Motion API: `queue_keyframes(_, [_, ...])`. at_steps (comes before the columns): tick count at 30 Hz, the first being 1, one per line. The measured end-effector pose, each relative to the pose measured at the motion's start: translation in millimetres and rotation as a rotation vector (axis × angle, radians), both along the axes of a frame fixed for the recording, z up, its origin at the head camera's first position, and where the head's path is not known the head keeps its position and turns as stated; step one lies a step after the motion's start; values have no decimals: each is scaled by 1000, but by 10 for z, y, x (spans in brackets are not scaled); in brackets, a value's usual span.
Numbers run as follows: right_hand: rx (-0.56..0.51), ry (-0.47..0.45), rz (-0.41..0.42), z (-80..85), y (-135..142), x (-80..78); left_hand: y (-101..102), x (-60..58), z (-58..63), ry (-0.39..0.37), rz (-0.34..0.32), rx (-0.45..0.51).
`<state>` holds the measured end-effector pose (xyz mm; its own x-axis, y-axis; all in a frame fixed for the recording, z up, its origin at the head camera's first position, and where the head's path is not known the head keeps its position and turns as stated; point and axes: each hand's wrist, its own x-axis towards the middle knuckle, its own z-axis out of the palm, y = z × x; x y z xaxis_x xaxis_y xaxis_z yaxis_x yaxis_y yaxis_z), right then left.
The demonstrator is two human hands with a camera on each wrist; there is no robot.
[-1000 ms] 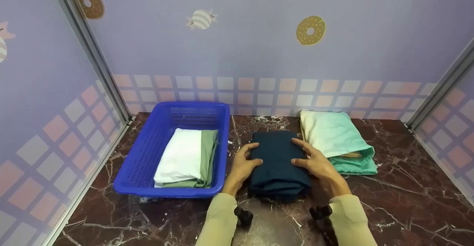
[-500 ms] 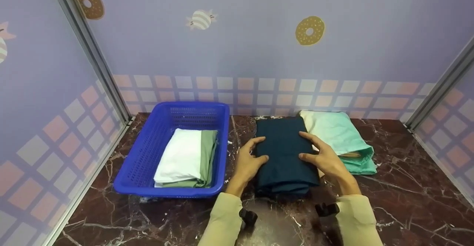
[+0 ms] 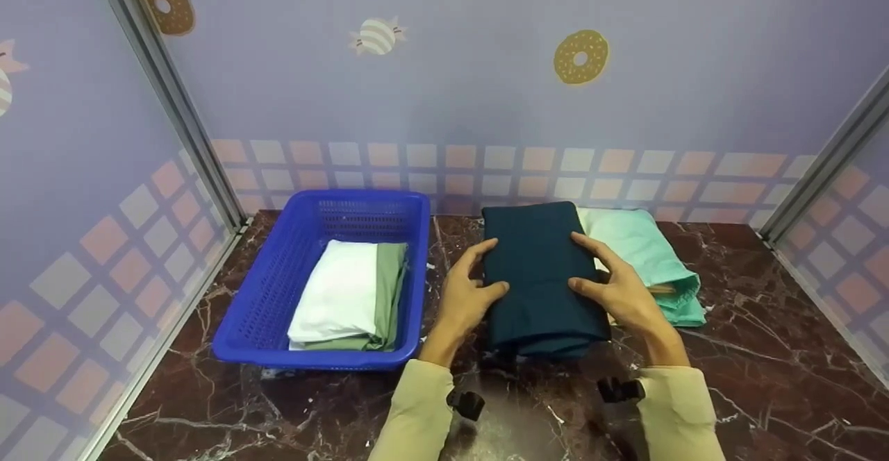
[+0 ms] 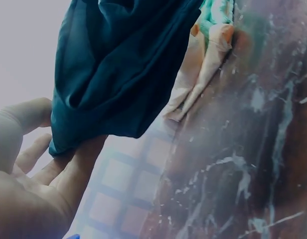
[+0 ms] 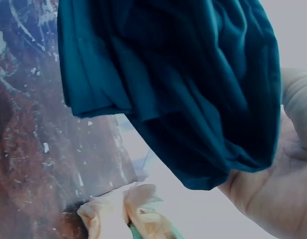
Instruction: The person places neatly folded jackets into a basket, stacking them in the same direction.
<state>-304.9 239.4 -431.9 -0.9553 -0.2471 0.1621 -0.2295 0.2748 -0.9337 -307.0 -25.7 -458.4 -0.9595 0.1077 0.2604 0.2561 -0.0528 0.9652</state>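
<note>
Between my two hands is a folded dark navy cloth garment (image 3: 538,266), held up off the table. My left hand (image 3: 467,294) grips its left side, thumb on top; the left wrist view has the fingers tucked under the fabric (image 4: 108,74). On the opposite side my right hand (image 3: 625,298) holds it likewise, and in the right wrist view the palm (image 5: 273,199) sits below the drooping folds. The garment partly covers a folded mint-and-cream garment (image 3: 639,242) lying to the right on the table.
A blue perforated plastic basket (image 3: 420,260) stands left of my hands. Inside lie a folded white garment (image 3: 340,287) and a green one (image 3: 390,294). Patterned panels (image 3: 472,86) close off the back and sides of the dark marbled table (image 3: 764,350).
Both hands have raised the navy garment and carried it a little away from me and to the right, so it overlaps the mint garment in view. The basket stays put.
</note>
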Motion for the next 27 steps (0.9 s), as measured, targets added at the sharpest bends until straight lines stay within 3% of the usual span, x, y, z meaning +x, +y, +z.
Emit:
queue_keyframes(12, [-3,26,-1,141,-25,73,-121,84,223,1,-43,-21])
queue_keyframes(27, [-26,30,8,230,-122,126,-271,144,365,11,-92,4])
